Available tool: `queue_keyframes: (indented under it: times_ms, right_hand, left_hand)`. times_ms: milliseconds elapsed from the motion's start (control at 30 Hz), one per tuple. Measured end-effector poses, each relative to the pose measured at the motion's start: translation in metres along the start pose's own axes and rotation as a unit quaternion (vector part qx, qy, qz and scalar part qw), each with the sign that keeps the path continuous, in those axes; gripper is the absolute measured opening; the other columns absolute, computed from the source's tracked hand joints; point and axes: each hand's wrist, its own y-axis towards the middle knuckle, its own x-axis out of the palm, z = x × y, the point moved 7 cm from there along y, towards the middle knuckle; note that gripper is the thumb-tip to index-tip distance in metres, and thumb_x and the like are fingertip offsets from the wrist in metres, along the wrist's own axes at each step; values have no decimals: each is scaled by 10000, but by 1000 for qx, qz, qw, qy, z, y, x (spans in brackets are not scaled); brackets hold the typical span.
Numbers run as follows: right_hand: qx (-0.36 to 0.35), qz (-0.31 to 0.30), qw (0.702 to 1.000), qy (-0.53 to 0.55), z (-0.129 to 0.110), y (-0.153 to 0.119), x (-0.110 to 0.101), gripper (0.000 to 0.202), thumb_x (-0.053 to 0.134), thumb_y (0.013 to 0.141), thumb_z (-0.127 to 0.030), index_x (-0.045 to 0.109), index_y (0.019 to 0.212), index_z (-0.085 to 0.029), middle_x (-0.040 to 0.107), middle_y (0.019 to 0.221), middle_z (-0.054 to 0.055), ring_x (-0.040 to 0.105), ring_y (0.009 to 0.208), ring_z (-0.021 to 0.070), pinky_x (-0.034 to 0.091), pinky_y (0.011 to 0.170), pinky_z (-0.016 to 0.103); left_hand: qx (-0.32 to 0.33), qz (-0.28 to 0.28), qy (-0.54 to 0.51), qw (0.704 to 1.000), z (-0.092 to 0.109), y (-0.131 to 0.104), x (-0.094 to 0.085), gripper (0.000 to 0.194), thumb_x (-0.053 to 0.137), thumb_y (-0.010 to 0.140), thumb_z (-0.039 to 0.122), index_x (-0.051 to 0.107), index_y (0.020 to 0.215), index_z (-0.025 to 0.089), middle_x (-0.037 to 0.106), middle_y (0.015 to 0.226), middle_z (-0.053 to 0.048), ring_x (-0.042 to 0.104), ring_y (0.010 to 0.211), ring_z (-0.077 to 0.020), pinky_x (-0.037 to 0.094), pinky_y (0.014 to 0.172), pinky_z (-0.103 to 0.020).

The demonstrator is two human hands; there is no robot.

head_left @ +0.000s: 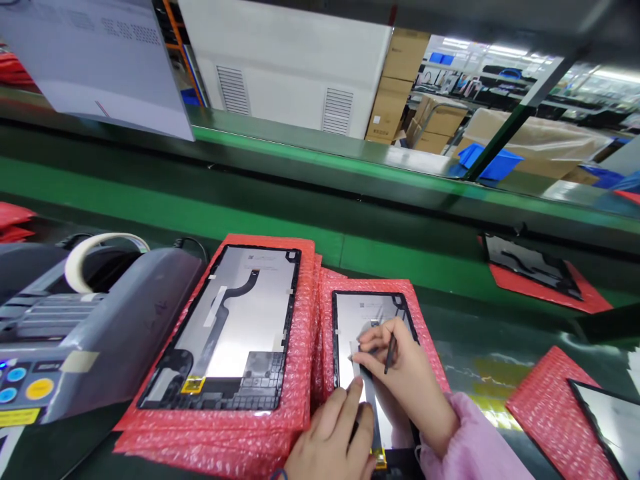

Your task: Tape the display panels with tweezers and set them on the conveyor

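A tablet screen panel [400,413], silver-backed with a black frame, lies face down on red bubble-wrap bags [425,327] in front of me. My right hand [400,360] is closed over its middle, thumb and forefinger pinching a pale strip of tape [355,357]. A thin black tool [391,353], perhaps tweezers, is tucked in the same hand. Below it, my left hand [335,430] rests on the panel's lower left, fingers stretched out, with the index fingertip at the tape's lower end. My hands hide much of the panel's middle.
A similar panel [250,333] with a tape strip across its dark ribbon cable lies on a bubble-wrap stack at left. Beside it stands a grey tape dispenser [135,327] with a tape roll [83,263]. More panels lie at right [535,263] on red wrap.
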Motion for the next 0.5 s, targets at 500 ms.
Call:
queue_keyframes:
  times_ms: [500]
  right_hand:
    - [-73, 91, 912, -394, -37, 68, -35, 236, 692, 905, -345, 468, 935, -278, 651, 901, 13, 639, 839, 227, 512, 686, 333]
  left_hand:
    - [91, 67, 72, 991, -4, 7, -15, 355, 555, 991, 445, 648, 1230, 200, 704, 1286, -73, 604, 1212, -243, 272, 1168, -367]
